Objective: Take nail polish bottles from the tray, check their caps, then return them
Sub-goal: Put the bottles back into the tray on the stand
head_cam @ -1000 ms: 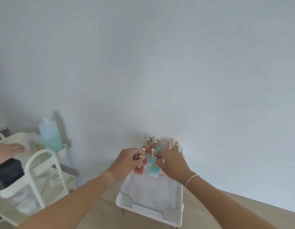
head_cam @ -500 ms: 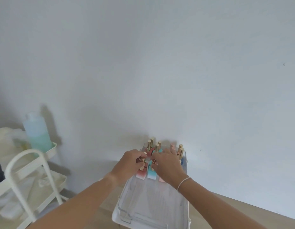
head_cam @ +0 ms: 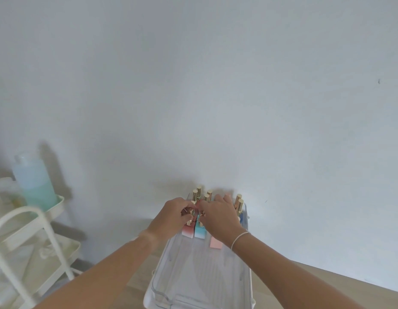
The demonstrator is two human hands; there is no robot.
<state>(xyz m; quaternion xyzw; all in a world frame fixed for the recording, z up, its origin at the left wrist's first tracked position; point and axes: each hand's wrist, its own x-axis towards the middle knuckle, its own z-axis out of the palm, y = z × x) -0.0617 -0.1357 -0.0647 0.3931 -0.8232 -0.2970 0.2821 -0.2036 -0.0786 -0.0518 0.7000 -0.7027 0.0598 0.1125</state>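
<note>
Now both hands are at the far end of the clear tray [head_cam: 171,259], where the nail polish bottles stand close together by the wall, so they are easy to reach one by one. The left hand [head_cam: 171,216] curls its fingers [head_cam: 189,217] around the gold cap of the red bottle [head_cam: 187,231], which sits at the front of the group. It looks like a pinch on the cap, maybe to test if it is tight. The right hand [head_cam: 218,217] lies over the blue bottle [head_cam: 199,232] and hides its cap, so I cannot tell if it grips anything. A pink bottle [head_cam: 215,242] stands just under that wrist.
</note>
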